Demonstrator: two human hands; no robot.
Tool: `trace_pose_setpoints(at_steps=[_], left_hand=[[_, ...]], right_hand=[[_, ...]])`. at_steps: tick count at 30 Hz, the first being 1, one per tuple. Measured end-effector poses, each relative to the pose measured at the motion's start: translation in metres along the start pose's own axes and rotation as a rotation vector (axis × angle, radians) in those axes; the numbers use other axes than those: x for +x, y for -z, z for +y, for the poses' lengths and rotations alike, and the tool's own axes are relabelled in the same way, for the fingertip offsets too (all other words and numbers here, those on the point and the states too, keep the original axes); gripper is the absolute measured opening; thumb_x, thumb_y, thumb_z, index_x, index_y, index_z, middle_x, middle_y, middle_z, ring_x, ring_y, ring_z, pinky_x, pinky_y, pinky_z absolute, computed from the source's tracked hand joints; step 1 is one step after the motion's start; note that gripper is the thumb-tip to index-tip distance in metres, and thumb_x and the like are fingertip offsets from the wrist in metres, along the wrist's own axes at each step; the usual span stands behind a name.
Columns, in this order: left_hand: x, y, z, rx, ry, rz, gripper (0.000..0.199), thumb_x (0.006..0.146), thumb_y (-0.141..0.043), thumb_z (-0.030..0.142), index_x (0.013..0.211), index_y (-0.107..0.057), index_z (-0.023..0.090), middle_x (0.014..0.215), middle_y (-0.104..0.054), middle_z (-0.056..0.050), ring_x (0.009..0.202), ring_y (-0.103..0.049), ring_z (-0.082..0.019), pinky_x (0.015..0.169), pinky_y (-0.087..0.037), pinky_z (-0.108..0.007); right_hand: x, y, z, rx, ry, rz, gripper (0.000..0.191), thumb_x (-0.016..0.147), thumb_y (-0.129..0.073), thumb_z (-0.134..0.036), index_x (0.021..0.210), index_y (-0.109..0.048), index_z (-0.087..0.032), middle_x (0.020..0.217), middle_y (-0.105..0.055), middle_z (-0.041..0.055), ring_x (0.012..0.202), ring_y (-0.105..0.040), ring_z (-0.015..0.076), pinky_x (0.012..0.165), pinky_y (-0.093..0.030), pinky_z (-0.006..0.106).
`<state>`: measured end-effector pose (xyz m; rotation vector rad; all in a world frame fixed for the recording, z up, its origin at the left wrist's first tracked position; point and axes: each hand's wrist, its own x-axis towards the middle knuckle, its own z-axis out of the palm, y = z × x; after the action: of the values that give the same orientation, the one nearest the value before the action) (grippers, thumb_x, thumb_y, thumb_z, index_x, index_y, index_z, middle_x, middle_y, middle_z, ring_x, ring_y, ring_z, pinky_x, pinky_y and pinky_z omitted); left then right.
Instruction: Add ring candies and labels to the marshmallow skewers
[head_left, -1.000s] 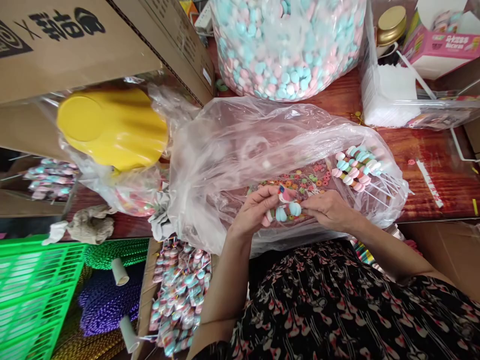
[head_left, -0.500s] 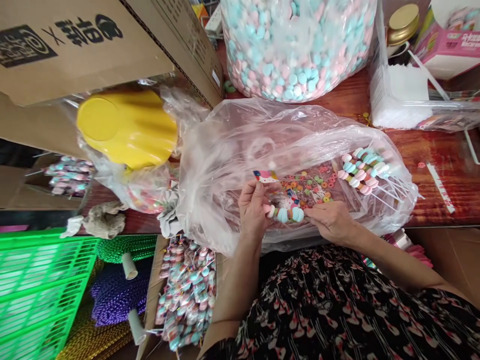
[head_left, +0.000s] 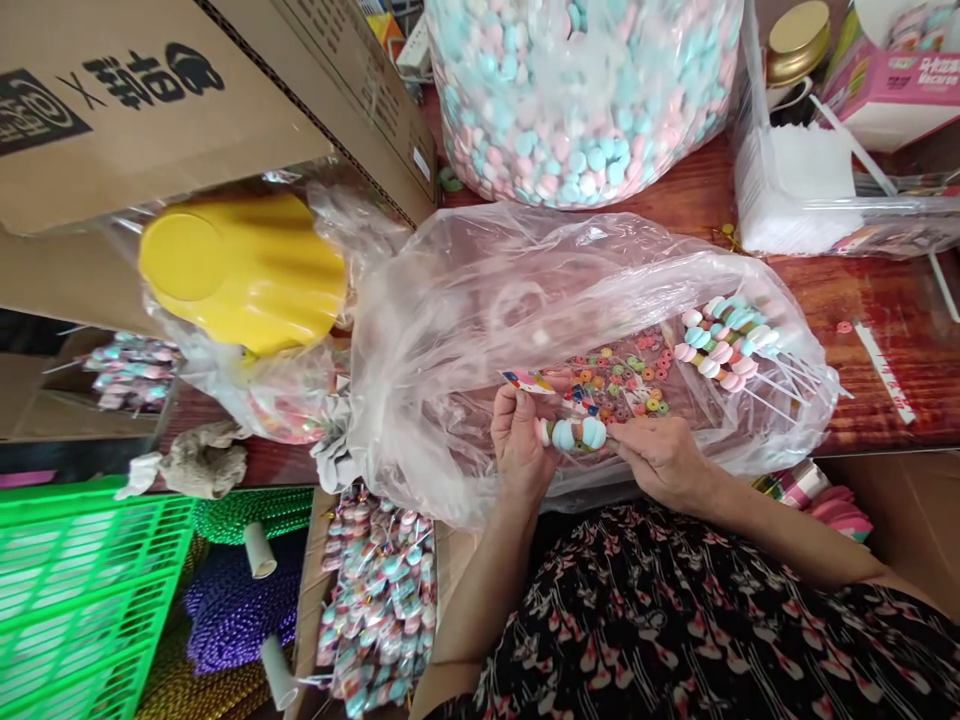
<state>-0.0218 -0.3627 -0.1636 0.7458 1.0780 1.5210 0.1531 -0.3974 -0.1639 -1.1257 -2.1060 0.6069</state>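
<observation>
My left hand (head_left: 519,450) pinches a clear plastic wrapper bag (head_left: 528,382) with a colourful print, thumb on top. Fingers of my right hand (head_left: 664,458) close round the stick end of a candy skewer (head_left: 579,434) strung with blue and pale pieces. The skewer lies level between both hands, its far tip at my left hand; I cannot tell how much of it is inside the wrapper. Beneath the hands, small ring candies (head_left: 628,382) are scattered on a large clear plastic bag (head_left: 457,310). Several candy skewers (head_left: 726,345) lie piled to the right.
A big bag of pink and blue candies (head_left: 585,130) stands at the back. On the left are a yellow bucket (head_left: 247,270) and a cardboard box (head_left: 150,130). A clear plastic bin (head_left: 825,220) sits back right. Wrapped skewers (head_left: 382,600) fill a carton below the table edge.
The printed wrapper has tilted and come down closer to the skewer. My left hand has moved slightly right and down; my right hand has shifted slightly down, still gripping the stick.
</observation>
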Motion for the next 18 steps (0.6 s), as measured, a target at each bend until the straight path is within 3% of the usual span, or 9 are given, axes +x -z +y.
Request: trace_pose_setpoints(at_steps=[9,14,18], left_hand=[[-0.014,0.003,-0.002,0.011,0.168,-0.209,0.032,0.084,-0.068,0.054,0.083,-0.059,0.023,0.088,-0.075,-0.005,0.1,-0.071,-0.024,0.08,-0.058,-0.038],[-0.01,0.003,-0.002,-0.065,0.121,-0.045,0.029,0.081,-0.073,0.049,0.082,-0.062,0.023,0.091,-0.075,-0.002,0.087,-0.072,-0.019,0.075,-0.057,-0.034],[0.009,0.02,0.014,-0.014,-0.114,0.142,0.024,0.067,-0.087,0.039,0.078,-0.072,0.023,0.083,-0.071,0.002,0.08,-0.067,-0.013,0.08,-0.055,-0.029]], right_hand=[[0.005,0.011,0.018,0.119,0.085,-0.058,0.023,0.097,-0.05,-0.017,0.091,-0.071,-0.017,0.064,-0.061,0.0009,0.057,-0.053,0.0115,0.058,-0.038,0.024],[0.003,0.019,0.015,0.077,0.063,-0.119,0.023,0.098,-0.049,-0.019,0.096,-0.072,-0.017,0.069,-0.066,0.0035,0.061,-0.057,0.0132,0.059,-0.042,0.025],[-0.01,0.044,0.025,0.104,0.017,-0.091,0.026,0.098,-0.048,-0.017,0.113,-0.069,-0.019,0.089,-0.074,0.0071,0.074,-0.067,0.0162,0.068,-0.052,0.028]])
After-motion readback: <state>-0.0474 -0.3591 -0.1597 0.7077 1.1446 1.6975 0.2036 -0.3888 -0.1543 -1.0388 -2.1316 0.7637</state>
